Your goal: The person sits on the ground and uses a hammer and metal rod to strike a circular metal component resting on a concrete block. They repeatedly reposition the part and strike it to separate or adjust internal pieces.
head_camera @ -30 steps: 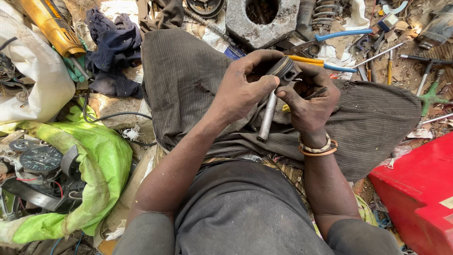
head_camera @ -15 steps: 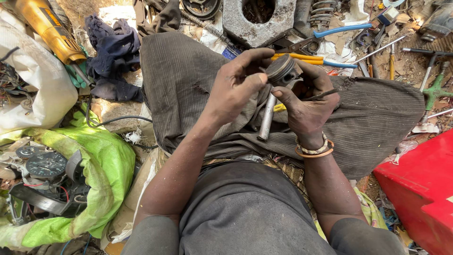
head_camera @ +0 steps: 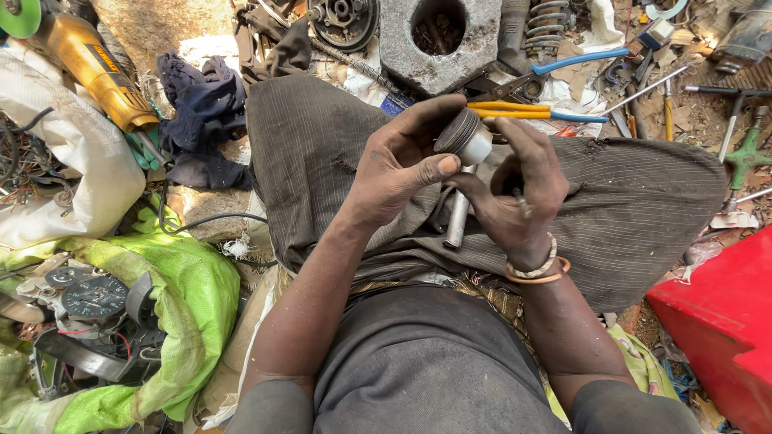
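The left hand [head_camera: 394, 173] is pinching a round metal piston [head_camera: 464, 138] above the lap. Its steel rod [head_camera: 456, 219] is hanging straight down. The right hand [head_camera: 519, 197] is cupping it from beside, fingers curled.

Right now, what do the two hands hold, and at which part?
Both hands, the left hand and the right hand, hold a round metal part by its sides; a metal rod hangs under it.

piston [head_camera: 465, 138]: dull grey metal | rod [head_camera: 457, 217]: smooth metal | trousers [head_camera: 627, 209]: ribbed cloth
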